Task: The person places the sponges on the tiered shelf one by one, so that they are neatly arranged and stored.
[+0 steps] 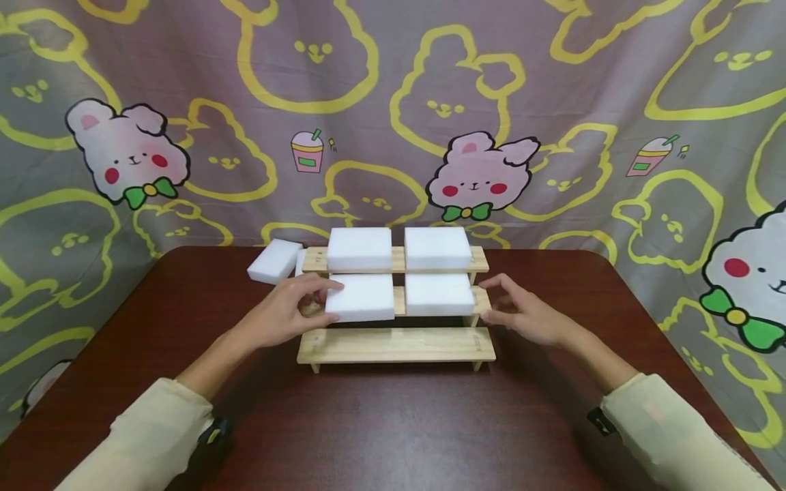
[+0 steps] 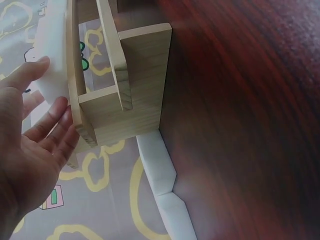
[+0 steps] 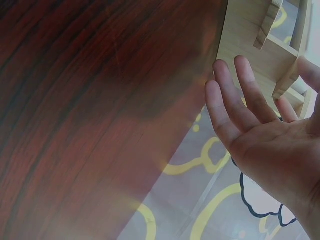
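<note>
Basically, it comes down to fore-aft offset on the middle tier of the wooden rack (image 1: 396,346). Left grip (image 1: 276,317) pinches the left end of the left middle block (image 1: 361,298): thumb at the front corner, index farther back. Remaining fingers sit by the tier's end, per the left wrist view. From that grip the block lies to the right, flat, long axis left-right and roughly parallel to the tier, so it's held by a short end. Its front edge juts slightly past the tier's front edge; the right middle block (image 1: 439,293) sits a touch farther back, narrow gap between them.

Right grip (image 1: 534,317) is empty, fingers spread, thumb and index bracketing the tier's right end. Contact with the wood: can't tell. Right middle block lies just left of it, with the left middle block beyond.

Left is clearly the nearer hand. Judgement: the front overhang is the offset that matters, and left is placed to work it. Spare block (image 1: 274,261) on the counter (image 1: 393,429), behind left grip, isn't in the way.
</note>
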The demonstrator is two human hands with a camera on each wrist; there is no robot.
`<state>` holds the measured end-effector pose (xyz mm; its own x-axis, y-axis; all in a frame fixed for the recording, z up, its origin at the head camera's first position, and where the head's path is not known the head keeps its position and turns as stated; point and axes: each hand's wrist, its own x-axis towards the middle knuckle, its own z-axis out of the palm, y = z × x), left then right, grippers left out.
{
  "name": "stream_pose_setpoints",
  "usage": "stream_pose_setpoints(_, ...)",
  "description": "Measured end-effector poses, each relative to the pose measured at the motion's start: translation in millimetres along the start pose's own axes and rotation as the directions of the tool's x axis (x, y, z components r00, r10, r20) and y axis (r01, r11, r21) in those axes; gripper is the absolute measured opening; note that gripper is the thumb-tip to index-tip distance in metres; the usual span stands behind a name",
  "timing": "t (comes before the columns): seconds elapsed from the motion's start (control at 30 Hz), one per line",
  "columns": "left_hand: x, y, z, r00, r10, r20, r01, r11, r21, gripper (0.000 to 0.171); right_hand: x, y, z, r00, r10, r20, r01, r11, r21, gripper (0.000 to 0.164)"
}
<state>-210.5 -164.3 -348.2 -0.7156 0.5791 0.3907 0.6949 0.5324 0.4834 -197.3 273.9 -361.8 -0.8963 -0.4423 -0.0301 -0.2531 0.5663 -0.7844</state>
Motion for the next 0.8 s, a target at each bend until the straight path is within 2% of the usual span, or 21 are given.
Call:
stream_pose_setpoints(0.5, 4.4, -4.0, 0.5, 1.000, -0.003, -0.019, 0.002, 1.000, -0.018, 0.039, 0.5, -0.3, 0.0, 1.000, 0.008, -0.005, -0.008, 1.000, -0.013, 0.052)
stream_pose_setpoints(0.8, 4.7, -4.7, 0.5, 0.999, -0.033, -0.004, 0.033, 0.999, -0.039, 0.038, -0.2, 0.9, 0.4, 1.000, 0.007, -0.001, -0.007, 1.000, -0.008, 0.052)
